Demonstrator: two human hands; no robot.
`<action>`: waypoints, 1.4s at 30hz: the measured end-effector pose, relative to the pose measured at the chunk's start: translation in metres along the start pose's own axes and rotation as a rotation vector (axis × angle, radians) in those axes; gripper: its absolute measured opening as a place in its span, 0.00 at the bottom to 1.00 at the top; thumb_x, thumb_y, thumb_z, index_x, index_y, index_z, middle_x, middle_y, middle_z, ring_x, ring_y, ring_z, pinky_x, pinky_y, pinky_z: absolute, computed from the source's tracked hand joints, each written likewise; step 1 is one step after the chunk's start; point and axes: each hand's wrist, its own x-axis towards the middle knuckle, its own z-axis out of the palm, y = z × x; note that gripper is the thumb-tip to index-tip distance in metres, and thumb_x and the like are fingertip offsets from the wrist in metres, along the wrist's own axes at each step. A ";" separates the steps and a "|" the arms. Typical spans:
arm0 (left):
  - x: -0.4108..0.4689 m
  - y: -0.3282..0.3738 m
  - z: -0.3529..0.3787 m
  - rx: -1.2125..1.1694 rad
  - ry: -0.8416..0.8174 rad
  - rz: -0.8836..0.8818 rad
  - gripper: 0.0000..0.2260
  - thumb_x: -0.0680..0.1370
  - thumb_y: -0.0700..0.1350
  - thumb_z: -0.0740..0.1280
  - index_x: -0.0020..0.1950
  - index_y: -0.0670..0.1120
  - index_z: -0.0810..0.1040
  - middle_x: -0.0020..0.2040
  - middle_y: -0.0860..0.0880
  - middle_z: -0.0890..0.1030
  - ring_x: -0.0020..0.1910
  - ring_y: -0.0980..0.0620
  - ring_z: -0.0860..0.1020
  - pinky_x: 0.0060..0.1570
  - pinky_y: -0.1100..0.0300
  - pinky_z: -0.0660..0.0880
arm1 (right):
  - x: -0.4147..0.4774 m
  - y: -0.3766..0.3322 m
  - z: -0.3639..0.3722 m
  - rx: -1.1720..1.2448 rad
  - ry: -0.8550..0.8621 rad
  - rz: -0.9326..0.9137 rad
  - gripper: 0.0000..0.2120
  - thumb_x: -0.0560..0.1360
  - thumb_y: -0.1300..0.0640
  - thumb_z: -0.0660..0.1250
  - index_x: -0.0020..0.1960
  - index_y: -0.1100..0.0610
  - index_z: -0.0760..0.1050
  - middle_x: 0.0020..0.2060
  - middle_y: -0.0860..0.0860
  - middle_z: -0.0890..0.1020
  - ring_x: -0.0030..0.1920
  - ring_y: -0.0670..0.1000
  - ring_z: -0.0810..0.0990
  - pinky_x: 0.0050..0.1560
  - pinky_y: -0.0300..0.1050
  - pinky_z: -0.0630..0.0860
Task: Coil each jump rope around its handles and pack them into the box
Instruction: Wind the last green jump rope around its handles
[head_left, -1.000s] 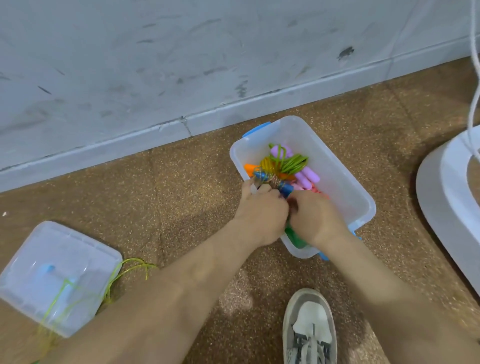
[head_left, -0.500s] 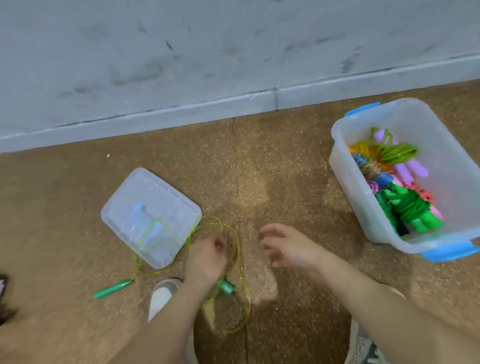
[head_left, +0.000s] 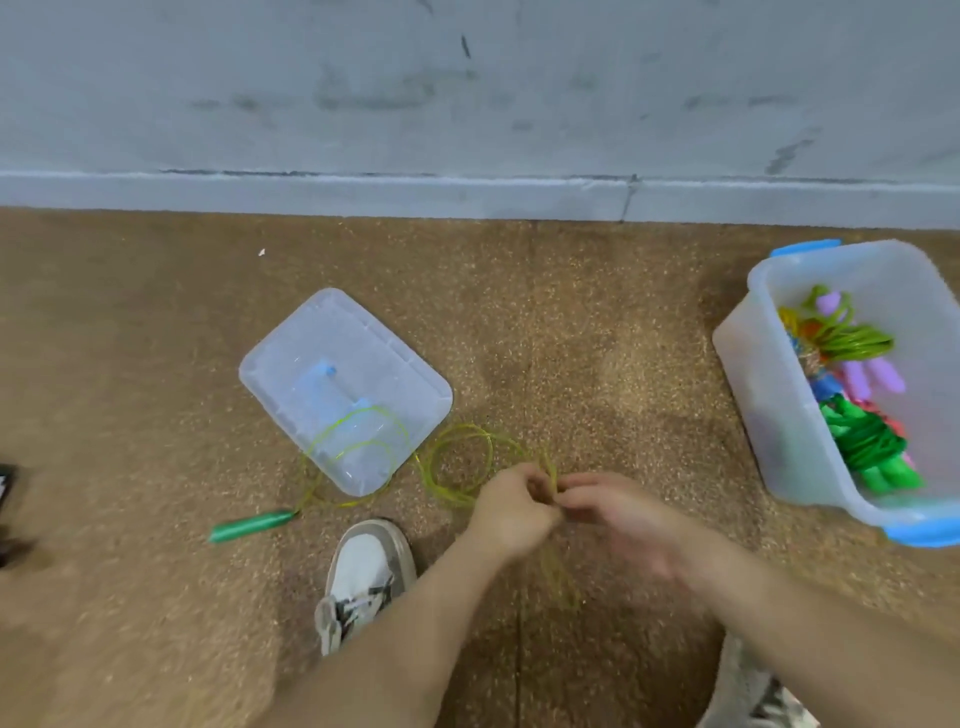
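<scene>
A yellow-green jump rope (head_left: 457, 462) lies in loose loops on the brown floor, partly over the clear box lid (head_left: 343, 384). One green handle (head_left: 253, 525) rests on the floor at the left. My left hand (head_left: 511, 506) grips the rope near its other end; that handle is hidden inside the fist. My right hand (head_left: 615, 512) meets it and pinches the cord. The clear box (head_left: 779, 415) with blue clips stands at the right, holding several coiled ropes, a green one (head_left: 867, 447) at the front.
A grey wall with a skirting board (head_left: 467, 197) runs along the back. My white shoe (head_left: 363, 577) is planted just left of my hands, the other shoe (head_left: 753, 691) at the bottom right. A dark object (head_left: 8, 499) shows at the left edge.
My hands left the box and my view swung left. The left hand picked up the rope's near end from the floor, and the right hand has closed in on the cord.
</scene>
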 end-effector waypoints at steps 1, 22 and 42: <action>-0.001 0.019 -0.012 -0.049 -0.005 0.034 0.08 0.67 0.40 0.71 0.36 0.50 0.74 0.32 0.54 0.76 0.33 0.54 0.73 0.35 0.61 0.70 | -0.010 -0.017 -0.003 -0.012 0.007 -0.065 0.08 0.77 0.61 0.65 0.53 0.61 0.81 0.52 0.64 0.81 0.49 0.55 0.77 0.47 0.50 0.70; -0.319 0.285 -0.188 -0.898 0.093 0.964 0.09 0.84 0.46 0.54 0.49 0.46 0.71 0.29 0.46 0.80 0.24 0.53 0.77 0.21 0.67 0.66 | -0.321 -0.182 0.077 -0.564 -0.293 -0.629 0.10 0.80 0.50 0.61 0.54 0.54 0.77 0.39 0.52 0.84 0.44 0.50 0.79 0.50 0.47 0.69; -0.252 0.223 -0.260 0.049 0.806 0.412 0.14 0.78 0.41 0.62 0.63 0.43 0.74 0.62 0.44 0.76 0.59 0.46 0.75 0.60 0.57 0.72 | -0.323 -0.185 0.050 -0.180 -0.089 -0.633 0.11 0.82 0.55 0.57 0.45 0.58 0.73 0.24 0.46 0.62 0.21 0.43 0.57 0.20 0.34 0.57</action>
